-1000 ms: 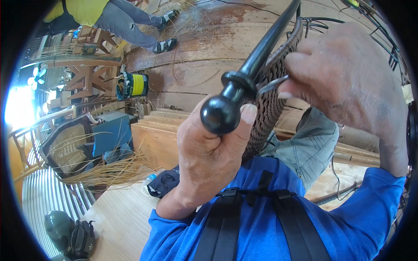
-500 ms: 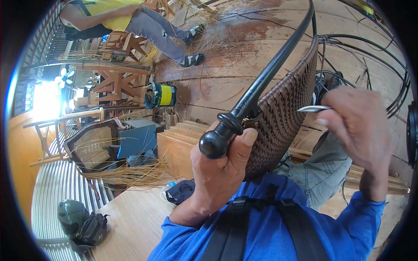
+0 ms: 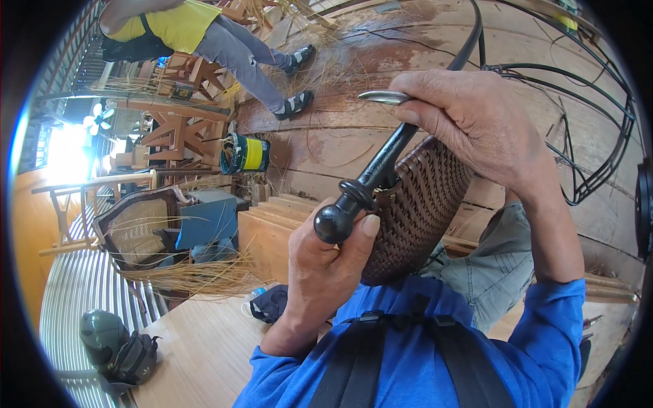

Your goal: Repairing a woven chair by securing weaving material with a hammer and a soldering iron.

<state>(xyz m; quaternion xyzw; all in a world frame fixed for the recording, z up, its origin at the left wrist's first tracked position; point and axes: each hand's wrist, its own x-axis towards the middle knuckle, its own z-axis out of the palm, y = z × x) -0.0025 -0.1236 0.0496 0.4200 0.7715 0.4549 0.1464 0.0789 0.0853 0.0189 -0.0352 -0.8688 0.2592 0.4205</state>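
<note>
The left grip [image 3: 325, 266] is wrapped around the black pole [image 3: 390, 158]; near it, the right grip [image 3: 479, 129] pinches a shiny tool [image 3: 381, 97].

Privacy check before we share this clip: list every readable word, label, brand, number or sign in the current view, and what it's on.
No readable text to quote.
Dark bag: small pale marks, too small to read.
Dark green bucket: yellow band, no wording legible.
Metal tool in the right hand: none visible.
Black ball-ended rod in the left hand: none visible.
</note>
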